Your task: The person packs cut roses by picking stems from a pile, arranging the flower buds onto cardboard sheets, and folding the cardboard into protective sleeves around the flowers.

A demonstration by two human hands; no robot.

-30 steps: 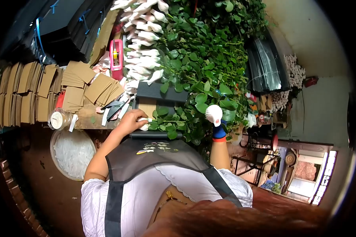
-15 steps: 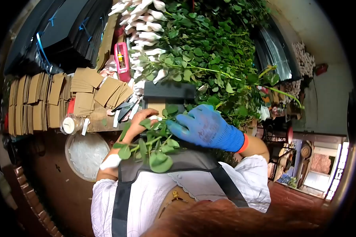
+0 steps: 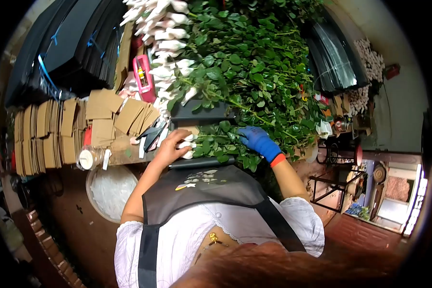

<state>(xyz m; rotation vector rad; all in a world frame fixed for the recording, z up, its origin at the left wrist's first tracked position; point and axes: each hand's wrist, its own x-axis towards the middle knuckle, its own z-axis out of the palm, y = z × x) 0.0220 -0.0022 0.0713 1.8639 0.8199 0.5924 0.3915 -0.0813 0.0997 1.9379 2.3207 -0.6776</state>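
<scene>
Reference landmark: black sheet [image 3: 192, 113], at the near edge of the bench. The bunch [image 3: 211, 145], a small group of leafy stems, lies just on the near side of the sheet, with a piece of card [image 3: 191, 128] partly visible between the two; a dark bar [image 3: 192, 163] runs along the bunch's near side. Progress, judged from the layout: a few white-netted heads [image 3: 190, 144] sit gathered at the bunch's left end, roughly level with one another; no tie or closed wrap is visible on it. Remaining: a large pile [image 3: 254, 67] of leafy stems beyond and to the right of the sheet, with many netted heads in a row [image 3: 170, 45] beyond its left end. Stage therefore reads as early to middling; count under the leaves not readable. Grip: left hand [image 3: 170, 146], bare, at the head end, fingers curved over the heads, thumb and forefinger apart around them; pressure cannot be told. Right hand [image 3: 260, 143], blue-gloved, at the opposite end, fingertips among the leaves and partly hidden, so whether they close on the stems cannot be told. Bunch thus spans the gap between the hands.
</scene>
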